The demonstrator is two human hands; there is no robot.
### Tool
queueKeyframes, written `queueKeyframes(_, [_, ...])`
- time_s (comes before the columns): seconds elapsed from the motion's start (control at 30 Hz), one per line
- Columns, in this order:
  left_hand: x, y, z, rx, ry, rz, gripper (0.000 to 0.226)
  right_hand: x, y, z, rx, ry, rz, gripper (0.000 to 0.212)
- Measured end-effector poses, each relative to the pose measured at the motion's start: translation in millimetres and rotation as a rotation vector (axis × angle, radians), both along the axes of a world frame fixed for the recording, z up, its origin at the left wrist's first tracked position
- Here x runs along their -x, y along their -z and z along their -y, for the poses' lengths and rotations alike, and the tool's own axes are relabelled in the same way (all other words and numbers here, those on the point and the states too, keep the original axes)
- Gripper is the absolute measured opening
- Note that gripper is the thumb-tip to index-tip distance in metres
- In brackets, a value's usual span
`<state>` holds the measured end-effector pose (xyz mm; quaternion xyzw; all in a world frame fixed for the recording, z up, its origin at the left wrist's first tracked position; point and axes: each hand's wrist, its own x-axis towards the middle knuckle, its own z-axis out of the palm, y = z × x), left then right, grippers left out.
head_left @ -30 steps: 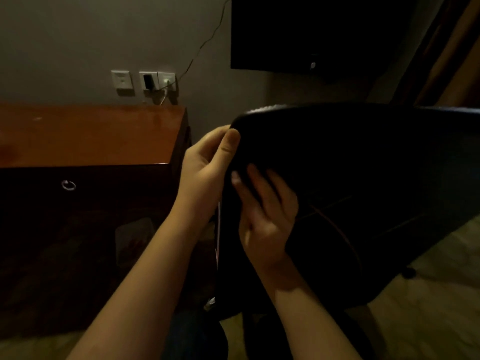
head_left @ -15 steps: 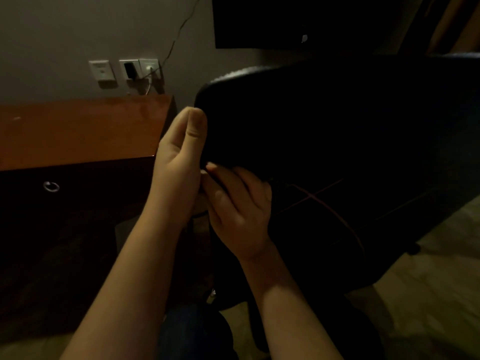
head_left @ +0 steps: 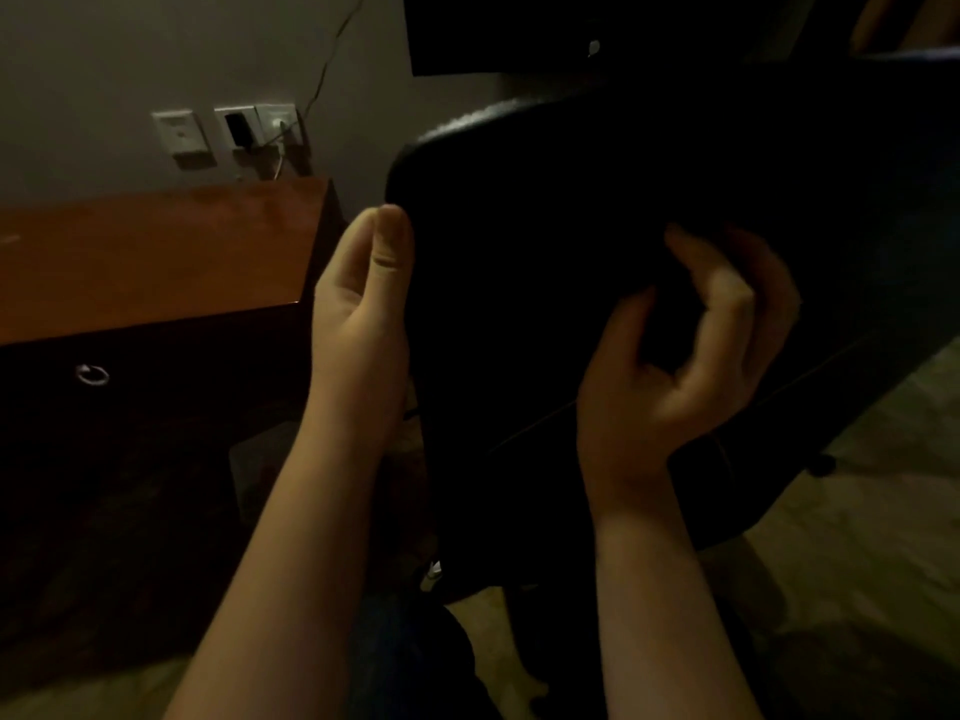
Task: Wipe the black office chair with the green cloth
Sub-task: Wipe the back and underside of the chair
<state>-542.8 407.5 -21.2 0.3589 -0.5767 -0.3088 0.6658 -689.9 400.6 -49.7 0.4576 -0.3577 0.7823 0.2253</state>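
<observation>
A wooden desk stands under wall sockets, beside a dark screen.

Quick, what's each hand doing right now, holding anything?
Left hand: grips the side edge of the black office chair, thumb in front.
Right hand: fingers curled by the chair's back; too dark to tell if it holds anything.

This looks like a dimly lit private room, a hotel room or a home study. A polished reddish wooden table stands against a plain grey wall, with a ring pull on its dark drawer front. Above it sit white wall sockets, one plugged, and a cable climbs the wall beside a dark flat screen. A black office chair stands on a pale floor
</observation>
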Motion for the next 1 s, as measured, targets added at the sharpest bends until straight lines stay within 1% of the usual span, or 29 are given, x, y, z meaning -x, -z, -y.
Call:
queueKeyframes(0.1, [3,3,-4,0.042,-0.015,0.003,0.024,-8,5,-5,-0.036,-0.026,-0.007,0.026])
queueKeyframes(0.17, [3,5,-5,0.081,-0.025,-0.007,0.023,-15,11,-5,-0.036,-0.05,-0.078,0.022])
queueKeyframes(0.27, [1,9,-5,0.098,-0.051,-0.039,0.025,-25,21,-2,-0.059,-0.097,-0.166,0.026])
queueKeyframes(0.37, [-1,11,-5,0.085,-0.047,-0.062,0.027,-41,38,-1,-0.1,-0.154,-0.258,0.025])
queueKeyframes(0.43, [-2,10,-4,0.077,-0.03,-0.083,0.024,-53,51,-1,-0.132,-0.202,-0.333,0.029])
queueKeyframes(0.5, [-2,10,-4,0.093,-0.038,-0.063,0.021,-60,61,1,-0.157,-0.21,-0.404,0.03])
queueKeyframes(0.6, [-2,10,-3,0.114,-0.041,-0.058,0.017,-60,68,6,-0.181,-0.215,-0.455,0.033])
queueKeyframes(0.7, [-3,11,-3,0.119,-0.042,-0.053,0.014,-57,69,6,-0.193,-0.19,-0.51,0.034])
queueKeyframes(0.87, [0,7,-1,0.114,-0.01,-0.021,0.015,-46,60,5,-0.197,-0.049,-0.571,0.023])
queueKeyframes(1.0, [8,5,3,0.129,0.005,0.008,0.011,-33,51,5,-0.153,-0.027,-0.535,0.03])
